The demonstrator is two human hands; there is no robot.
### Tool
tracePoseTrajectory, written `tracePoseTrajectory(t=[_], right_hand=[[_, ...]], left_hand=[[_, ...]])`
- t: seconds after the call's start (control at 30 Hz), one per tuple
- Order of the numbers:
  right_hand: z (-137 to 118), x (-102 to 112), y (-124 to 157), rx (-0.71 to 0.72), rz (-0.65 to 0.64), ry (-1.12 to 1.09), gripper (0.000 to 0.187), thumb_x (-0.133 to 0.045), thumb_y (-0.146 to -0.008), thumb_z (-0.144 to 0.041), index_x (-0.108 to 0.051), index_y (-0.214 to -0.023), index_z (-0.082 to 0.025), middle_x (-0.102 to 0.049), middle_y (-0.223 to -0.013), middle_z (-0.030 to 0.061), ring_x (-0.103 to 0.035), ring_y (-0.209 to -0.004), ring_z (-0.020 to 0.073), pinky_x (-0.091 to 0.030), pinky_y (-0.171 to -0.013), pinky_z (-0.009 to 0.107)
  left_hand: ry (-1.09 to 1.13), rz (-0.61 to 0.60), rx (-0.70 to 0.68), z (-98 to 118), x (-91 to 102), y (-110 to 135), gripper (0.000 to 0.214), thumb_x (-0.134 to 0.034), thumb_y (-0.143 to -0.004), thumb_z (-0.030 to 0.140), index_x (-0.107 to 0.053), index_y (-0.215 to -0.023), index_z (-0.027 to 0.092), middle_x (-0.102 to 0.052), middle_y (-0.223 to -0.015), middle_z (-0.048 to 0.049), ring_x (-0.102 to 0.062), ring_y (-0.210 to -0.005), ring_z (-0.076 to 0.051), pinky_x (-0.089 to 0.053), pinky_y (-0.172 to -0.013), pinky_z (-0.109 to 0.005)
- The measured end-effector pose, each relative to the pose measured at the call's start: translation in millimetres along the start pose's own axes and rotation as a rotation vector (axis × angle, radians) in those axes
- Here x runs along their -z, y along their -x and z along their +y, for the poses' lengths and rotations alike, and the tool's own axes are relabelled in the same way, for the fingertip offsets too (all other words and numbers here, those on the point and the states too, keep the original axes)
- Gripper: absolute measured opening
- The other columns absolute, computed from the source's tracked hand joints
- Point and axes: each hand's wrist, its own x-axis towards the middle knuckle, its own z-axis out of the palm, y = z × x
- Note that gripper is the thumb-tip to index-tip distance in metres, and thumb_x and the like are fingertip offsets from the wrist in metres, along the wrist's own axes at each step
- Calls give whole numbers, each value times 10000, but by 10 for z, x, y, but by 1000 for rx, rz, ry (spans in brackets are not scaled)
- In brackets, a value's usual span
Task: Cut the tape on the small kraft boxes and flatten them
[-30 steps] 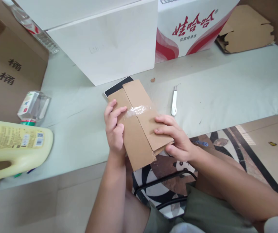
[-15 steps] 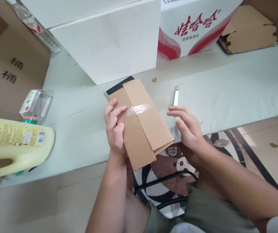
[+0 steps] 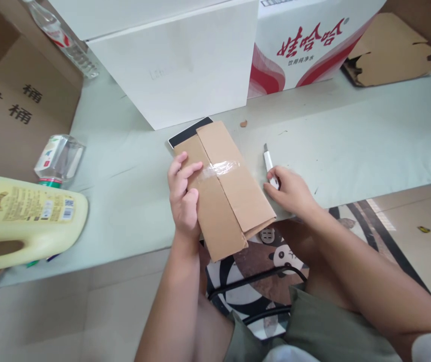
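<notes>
A flat brown cardboard parcel (image 3: 226,191), sealed across the middle with clear tape, lies at the front edge of the pale green table (image 3: 351,136). My left hand (image 3: 183,196) grips its left edge, fingers curled over the top. A dark flat item with a white border (image 3: 189,133) sticks out from under the parcel's far end. My right hand (image 3: 291,191) is to the right of the parcel, closed on the handle of a small white utility knife (image 3: 268,163) whose tip points away from me.
A large white box (image 3: 178,65) and a red-and-white drinks carton (image 3: 306,45) stand at the back. A yellow jug (image 3: 23,216) and a clear plastic bottle (image 3: 59,158) lie at the left beside a brown carton (image 3: 12,100). Folded cardboard (image 3: 392,50) sits back right.
My right hand left the parcel's right side, moved right to the white knife on the table and closed on it. The knife has turned slightly. My left hand kept its hold.
</notes>
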Motion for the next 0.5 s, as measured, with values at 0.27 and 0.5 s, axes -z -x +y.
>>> tracePoseTrajectory(t=[0.27,0.5], right_hand=[[-360,221,261,-4,138,-958,126,-618,-871,-373,-645,-946,-276,-495,-694,-22,-489,-643,157,-412,-607,307],[-808,550,901,465,217,-922,404,-884,-793,-407,-647,-1114,-349,-568,-767,-20,-531,-654,170,-501,-615,352]], left_hand=[[-17,-22,-113,-119,-19,10,418,-475,-1006,531,-711,-1245,281,-518,-1547,-63,-406,-1537,-326,-317,-1309,-512],[-159,54,-201,-85,-212,99,431,-413,-1055,507,-685,-1286,267,-545,-1505,-88,-460,-1495,-303,-329,-1293,-509]])
